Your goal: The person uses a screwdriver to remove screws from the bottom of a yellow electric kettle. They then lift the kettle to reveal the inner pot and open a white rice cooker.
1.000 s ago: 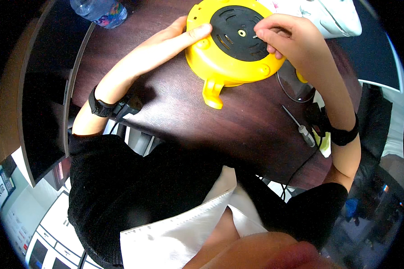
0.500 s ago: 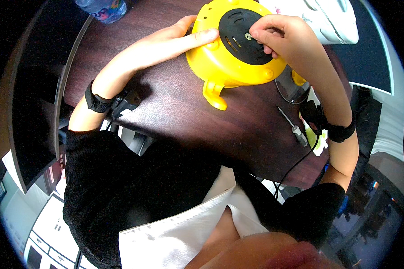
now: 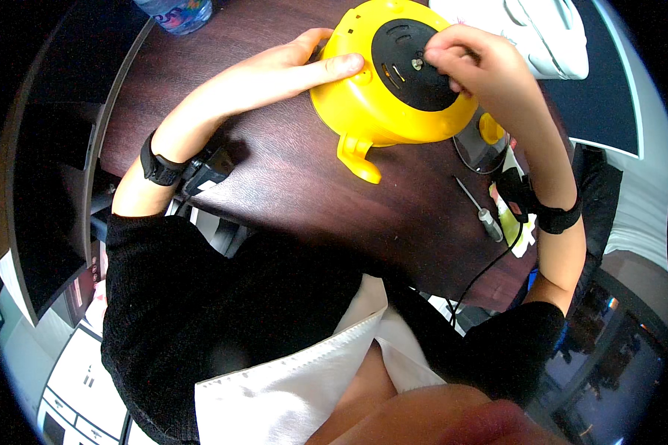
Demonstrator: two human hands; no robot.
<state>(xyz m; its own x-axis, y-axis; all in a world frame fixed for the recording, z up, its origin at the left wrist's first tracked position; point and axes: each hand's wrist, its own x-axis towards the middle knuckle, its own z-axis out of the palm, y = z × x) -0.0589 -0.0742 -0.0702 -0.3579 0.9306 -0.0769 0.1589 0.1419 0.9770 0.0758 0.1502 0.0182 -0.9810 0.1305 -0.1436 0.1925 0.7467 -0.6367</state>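
- Two bare hands are engaged with one yellow round housing [image 3: 367, 122], which rests on the counter [image 3: 289, 193] with its black slotted disc [image 3: 417, 89] facing up.
- Its rim is gripped by the left hand [image 3: 300, 68], the thumb laid over the top; the other fingers are partly hidden behind the side.
- Above the disc, the right hand [image 3: 486, 65] is curled, thumb and forefinger drawn together just beside the metal centre fitting [image 3: 417, 65]; whether anything is pinched cannot be told through the blur.
- Work on that fitting by touch is judged to be the step in hand.
- For the next move, a firm brace from the left and a light, centred fingertip action from the right are called for.
- Should a tool be needed, a screwdriver [image 3: 486, 218] is laid near the right forearm.
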